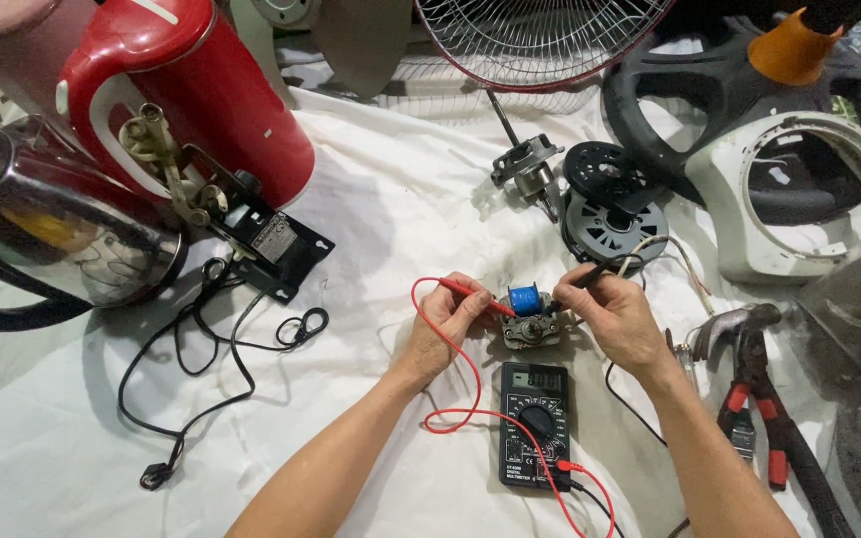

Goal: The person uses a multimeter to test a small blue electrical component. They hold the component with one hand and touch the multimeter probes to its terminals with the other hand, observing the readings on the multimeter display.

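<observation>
A white cloth sheet covers the work surface. Near its middle, above a black digital multimeter, sits a small grey metal motor with a blue wound coil. It looks dense, rigid and compact; its steel frame seems the safest grip, the coil wire looking fragile. The left hand pinches a red probe, the right hand a black probe, fingers clenched, tips at the coil.
</observation>
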